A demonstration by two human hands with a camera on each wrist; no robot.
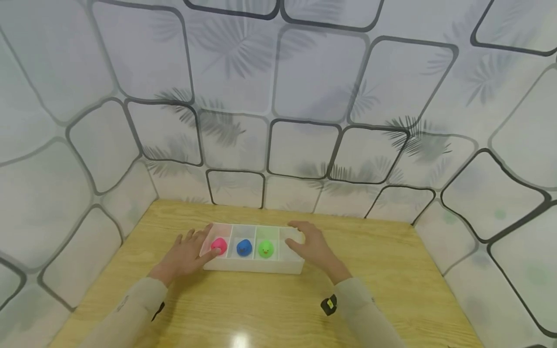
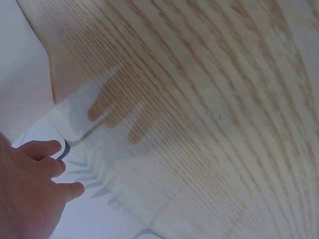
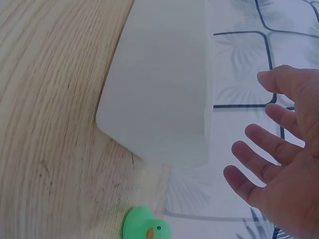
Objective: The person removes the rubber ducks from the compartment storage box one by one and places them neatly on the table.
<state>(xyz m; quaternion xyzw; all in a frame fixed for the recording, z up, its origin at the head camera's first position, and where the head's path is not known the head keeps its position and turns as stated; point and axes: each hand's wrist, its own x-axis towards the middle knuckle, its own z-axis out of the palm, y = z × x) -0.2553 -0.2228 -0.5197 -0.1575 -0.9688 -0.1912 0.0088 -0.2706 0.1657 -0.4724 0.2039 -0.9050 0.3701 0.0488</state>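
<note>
A white box (image 1: 252, 265) with a row of compartments stands on the table. In the head view, a pink toy duck (image 1: 222, 243), a blue one (image 1: 244, 248) and a green one (image 1: 266, 249) sit in separate compartments. My left hand (image 1: 184, 253) is at the box's left end, fingers spread, thumb reaching over the front by the pink duck. At the right end, my right hand (image 1: 316, 247) has its thumb and fingers stretched across the rightmost compartment. The right wrist view shows those fingers relaxed beside the box wall (image 3: 154, 79). A green duck (image 3: 142, 225) appears at its lower edge.
The wooden table (image 1: 261, 309) runs back to a patterned wall covering (image 1: 304, 145), which encloses it at the rear and both sides. Small dark devices are worn at my wrists, the right one (image 1: 329, 304) more visible.
</note>
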